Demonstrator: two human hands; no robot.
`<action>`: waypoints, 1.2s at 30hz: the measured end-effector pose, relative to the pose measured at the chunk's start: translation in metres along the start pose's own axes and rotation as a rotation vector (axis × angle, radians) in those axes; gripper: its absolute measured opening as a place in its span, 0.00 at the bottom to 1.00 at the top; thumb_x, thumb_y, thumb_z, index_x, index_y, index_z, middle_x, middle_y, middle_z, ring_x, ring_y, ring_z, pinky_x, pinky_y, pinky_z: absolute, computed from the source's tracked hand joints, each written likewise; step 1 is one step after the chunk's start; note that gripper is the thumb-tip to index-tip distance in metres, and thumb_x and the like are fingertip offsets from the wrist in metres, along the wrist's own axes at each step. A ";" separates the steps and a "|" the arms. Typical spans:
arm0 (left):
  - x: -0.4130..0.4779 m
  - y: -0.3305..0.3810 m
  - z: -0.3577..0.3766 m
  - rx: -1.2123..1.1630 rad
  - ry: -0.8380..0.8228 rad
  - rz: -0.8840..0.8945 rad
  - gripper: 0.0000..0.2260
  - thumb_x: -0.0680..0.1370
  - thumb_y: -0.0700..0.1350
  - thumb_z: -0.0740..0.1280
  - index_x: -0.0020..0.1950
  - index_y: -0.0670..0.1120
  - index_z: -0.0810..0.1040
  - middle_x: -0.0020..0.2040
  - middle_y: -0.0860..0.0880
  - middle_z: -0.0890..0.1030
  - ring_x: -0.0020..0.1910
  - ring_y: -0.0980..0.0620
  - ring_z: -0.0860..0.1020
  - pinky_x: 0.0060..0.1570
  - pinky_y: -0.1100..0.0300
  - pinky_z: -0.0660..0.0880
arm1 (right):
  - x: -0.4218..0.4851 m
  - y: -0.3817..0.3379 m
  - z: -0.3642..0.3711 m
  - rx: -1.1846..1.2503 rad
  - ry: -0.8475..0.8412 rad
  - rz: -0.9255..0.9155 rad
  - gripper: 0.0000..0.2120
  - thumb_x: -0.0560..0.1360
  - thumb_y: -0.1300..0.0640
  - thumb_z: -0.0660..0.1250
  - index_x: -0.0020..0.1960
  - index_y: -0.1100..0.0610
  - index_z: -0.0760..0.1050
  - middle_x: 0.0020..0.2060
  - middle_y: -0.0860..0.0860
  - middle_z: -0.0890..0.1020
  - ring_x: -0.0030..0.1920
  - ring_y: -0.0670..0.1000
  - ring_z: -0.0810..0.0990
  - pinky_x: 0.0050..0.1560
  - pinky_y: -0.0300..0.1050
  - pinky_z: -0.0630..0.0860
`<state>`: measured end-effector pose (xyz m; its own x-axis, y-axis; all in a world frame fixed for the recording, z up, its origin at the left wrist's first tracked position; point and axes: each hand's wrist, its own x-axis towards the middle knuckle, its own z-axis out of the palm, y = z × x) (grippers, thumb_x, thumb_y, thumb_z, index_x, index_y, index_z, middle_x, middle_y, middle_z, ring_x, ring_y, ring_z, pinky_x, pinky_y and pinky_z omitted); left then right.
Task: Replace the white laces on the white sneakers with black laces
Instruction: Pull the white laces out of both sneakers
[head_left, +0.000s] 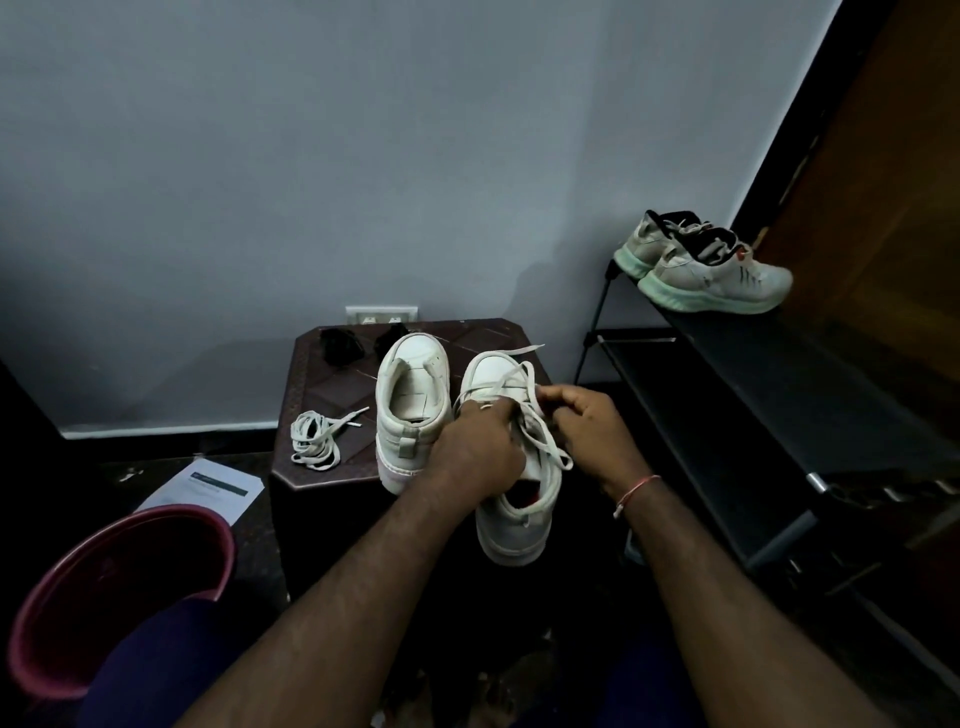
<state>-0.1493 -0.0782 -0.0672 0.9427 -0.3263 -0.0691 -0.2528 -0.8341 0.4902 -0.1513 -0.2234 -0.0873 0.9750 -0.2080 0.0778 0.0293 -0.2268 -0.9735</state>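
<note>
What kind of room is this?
Probably a corner of a home where shoes are kept: a shoe rack with a pair of sneakers on top, a wall socket, and a red bucket on the floor.

Dim room. Plain grey-blue painted wall (363, 156) with a white skirting strip (171, 429) at its foot and a white wall socket plate (382, 313) just behind the dark brown patterned-top table (337, 384). Right: black metal shoe rack (753, 395), with a pair of white running shoes with mint-green soles (717, 275) on its top shelf. Brown wooden door (883, 182) beyond. Dark floor (249, 545), possibly stone. White printed paper sheet (208, 486) and maroon round plastic tub (171, 514) at left.
</note>
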 end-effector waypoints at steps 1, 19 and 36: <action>-0.001 0.001 0.000 -0.003 -0.002 -0.002 0.20 0.75 0.44 0.60 0.67 0.50 0.67 0.64 0.39 0.69 0.61 0.37 0.73 0.61 0.49 0.70 | 0.001 0.000 -0.001 -0.090 -0.016 -0.050 0.14 0.75 0.71 0.60 0.54 0.62 0.81 0.48 0.58 0.84 0.43 0.48 0.82 0.47 0.41 0.78; -0.003 0.004 0.000 0.003 -0.017 -0.022 0.16 0.76 0.47 0.60 0.64 0.48 0.68 0.64 0.39 0.68 0.60 0.36 0.74 0.60 0.48 0.71 | 0.006 -0.009 -0.005 -0.158 -0.026 -0.028 0.06 0.75 0.55 0.71 0.43 0.58 0.82 0.33 0.49 0.84 0.33 0.44 0.78 0.36 0.40 0.76; -0.002 0.001 0.001 -0.004 -0.011 -0.008 0.20 0.76 0.44 0.60 0.68 0.50 0.66 0.65 0.40 0.67 0.60 0.36 0.74 0.58 0.49 0.71 | 0.013 -0.005 -0.003 -0.431 -0.012 -0.106 0.08 0.74 0.54 0.71 0.42 0.59 0.81 0.37 0.52 0.85 0.38 0.48 0.80 0.47 0.52 0.79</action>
<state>-0.1519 -0.0793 -0.0675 0.9421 -0.3250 -0.0828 -0.2446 -0.8347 0.4933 -0.1389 -0.2277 -0.0813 0.9741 -0.1522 0.1671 0.0369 -0.6225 -0.7818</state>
